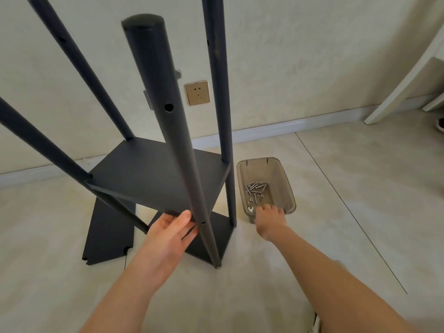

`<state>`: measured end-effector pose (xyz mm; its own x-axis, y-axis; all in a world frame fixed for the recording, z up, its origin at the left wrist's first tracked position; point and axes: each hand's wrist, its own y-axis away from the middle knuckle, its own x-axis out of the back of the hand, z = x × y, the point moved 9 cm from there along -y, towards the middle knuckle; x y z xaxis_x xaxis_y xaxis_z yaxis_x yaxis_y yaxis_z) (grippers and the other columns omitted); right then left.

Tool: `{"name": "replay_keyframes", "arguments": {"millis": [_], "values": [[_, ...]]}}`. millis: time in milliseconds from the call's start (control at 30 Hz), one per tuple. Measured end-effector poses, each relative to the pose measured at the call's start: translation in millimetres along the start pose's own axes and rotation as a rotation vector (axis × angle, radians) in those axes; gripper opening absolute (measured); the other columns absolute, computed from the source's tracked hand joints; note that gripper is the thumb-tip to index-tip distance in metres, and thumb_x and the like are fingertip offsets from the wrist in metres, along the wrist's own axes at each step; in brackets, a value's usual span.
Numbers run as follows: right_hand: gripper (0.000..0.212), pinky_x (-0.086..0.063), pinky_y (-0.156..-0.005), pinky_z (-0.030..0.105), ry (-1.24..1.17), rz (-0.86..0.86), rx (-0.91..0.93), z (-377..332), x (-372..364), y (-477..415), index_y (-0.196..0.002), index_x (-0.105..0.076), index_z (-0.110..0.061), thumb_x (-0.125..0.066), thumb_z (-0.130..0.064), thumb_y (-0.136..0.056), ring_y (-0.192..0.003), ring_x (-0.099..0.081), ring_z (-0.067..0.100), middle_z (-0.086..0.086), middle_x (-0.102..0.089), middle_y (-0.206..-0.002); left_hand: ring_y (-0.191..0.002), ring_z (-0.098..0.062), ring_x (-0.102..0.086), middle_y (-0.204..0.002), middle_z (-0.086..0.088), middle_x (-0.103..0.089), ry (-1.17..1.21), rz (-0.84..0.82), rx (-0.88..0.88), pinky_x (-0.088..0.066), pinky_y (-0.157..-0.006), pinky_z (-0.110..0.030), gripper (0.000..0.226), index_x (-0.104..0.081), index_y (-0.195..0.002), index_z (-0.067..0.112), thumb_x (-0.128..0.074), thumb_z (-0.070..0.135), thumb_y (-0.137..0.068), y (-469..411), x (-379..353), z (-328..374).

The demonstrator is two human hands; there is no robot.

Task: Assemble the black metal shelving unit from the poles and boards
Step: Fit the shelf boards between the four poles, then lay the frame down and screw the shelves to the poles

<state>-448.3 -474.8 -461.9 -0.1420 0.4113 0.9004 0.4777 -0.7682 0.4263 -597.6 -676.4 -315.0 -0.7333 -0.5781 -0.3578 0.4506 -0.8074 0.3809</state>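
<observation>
The shelving unit [153,169] stood on the tiled floor [336,212] in front of the wall. Its four black poles rose past my view, and the near pole [168,116] was closest to the camera. One shelf board [144,164] sat part-way up between the poles. A lower board [216,239] lay close to the floor inside the frame, though I could not tell whether it was fastened. A loose board [108,231] lay flat on the floor to the left, partly under the frame. Just right of the frame sat a clear plastic bin [283,183].

I had the left hand [168,234] at the shelf board's front edge, right beside the near pole. The thumb lay against the edge and the fingers reached under it side by side. The right hand [270,219] reached into the bin's near end, fingers pointing down towards the screws [255,188]. The back of the hand hid the tips, so I could not tell whether they pinched anything.

I judged that the near corner was not yet bolted, since an open hole showed in the pole just below the board. If so, easing the left hand could let that corner drop and rack the frame. With my eyes on the bin, I could also push the pole off line, so the holes would not meet. A screw could slip from my fingertips too, and roll under the boards.
</observation>
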Motion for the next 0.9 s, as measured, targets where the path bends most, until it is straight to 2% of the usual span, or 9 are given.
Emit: {"name": "replay_keyframes", "arguments": {"millis": [133, 333, 433, 500, 600, 767, 900], "values": [[0.042, -0.017, -0.114, 0.064, 0.06, -0.061, -0.011, -5, -9, 10, -0.142, -0.042, -0.016, -0.046, -0.018, -0.101, -0.139, -0.032, 0.036, 0.011, -0.039, -0.147, -0.116, -0.023, -0.067, -0.124, -0.009, -0.07, 0.016, 0.017, 0.001, -0.045, -0.101, -0.041, 0.04, -0.058, -0.121, 0.01, -0.064, 0.025, -0.084, -2, 4, -4], [0.041, -0.018, -0.113, 0.068, 0.034, -0.148, 0.078, -16, -29, 44, -0.144, -0.039, -0.011, -0.043, -0.019, -0.103, -0.138, -0.03, 0.035, 0.011, -0.036, -0.146, -0.116, -0.024, -0.067, -0.125, -0.01, -0.069, 0.059, 0.003, -0.008, -0.047, -0.096, -0.038, 0.032, -0.06, -0.115, 0.012, -0.064, 0.022, -0.085, 2, 1, -4], [0.039, -0.034, -0.108, 0.058, -0.041, -0.21, 0.17, -19, -38, 62, -0.134, -0.049, -0.008, -0.04, -0.032, -0.104, -0.13, -0.039, 0.035, 0.013, -0.044, -0.138, -0.115, -0.023, -0.067, -0.124, -0.01, -0.07, 0.059, 0.017, -0.006, -0.046, -0.099, -0.039, 0.036, -0.06, -0.117, 0.012, -0.065, 0.023, -0.083, 5, 1, -5], [0.033, -0.044, -0.093, 0.045, -0.095, -0.255, 0.226, -21, -40, 71, -0.115, -0.057, -0.008, -0.044, -0.035, -0.102, -0.112, -0.049, 0.031, 0.014, -0.053, -0.118, -0.115, -0.023, -0.067, -0.123, -0.01, -0.07, 0.046, 0.024, -0.004, -0.045, -0.102, -0.04, 0.041, -0.059, -0.121, 0.01, -0.065, 0.023, -0.083, 8, -1, -4], [0.017, -0.041, -0.074, 0.029, -0.18, -0.321, 0.252, -22, -42, 80, -0.096, -0.054, -0.011, -0.053, -0.028, -0.098, -0.087, -0.053, 0.022, 0.007, -0.056, -0.098, -0.116, -0.023, -0.067, -0.124, -0.011, -0.07, 0.035, 0.013, 0.003, -0.045, -0.103, -0.04, 0.046, -0.057, -0.125, 0.007, -0.067, 0.023, -0.082, 15, -4, 0], [0.007, -0.051, -0.074, 0.028, -0.32, -0.479, 0.235, -18, -50, 91, -0.09, -0.07, -0.017, -0.067, -0.022, -0.086, -0.088, -0.061, 0.018, 0.003, -0.064, -0.095, -0.112, -0.02, -0.069, -0.119, -0.009, -0.072, -0.024, 0.034, 0.018, -0.047, -0.102, -0.039, 0.05, -0.057, -0.126, 0.007, -0.068, 0.025, -0.08, 19, -4, 5], [0.005, -0.049, -0.058, 0.022, -0.396, -0.623, 0.173, -17, -63, 98, -0.087, -0.073, -0.021, -0.067, -0.019, -0.087, -0.07, -0.06, 0.013, -0.004, -0.064, -0.079, -0.116, -0.018, -0.067, -0.123, -0.006, -0.071, -0.015, 0.013, 0.01, -0.043, -0.105, -0.038, 0.05, -0.058, -0.128, 0.01, -0.066, 0.027, -0.082, 22, -9, 4]]}}
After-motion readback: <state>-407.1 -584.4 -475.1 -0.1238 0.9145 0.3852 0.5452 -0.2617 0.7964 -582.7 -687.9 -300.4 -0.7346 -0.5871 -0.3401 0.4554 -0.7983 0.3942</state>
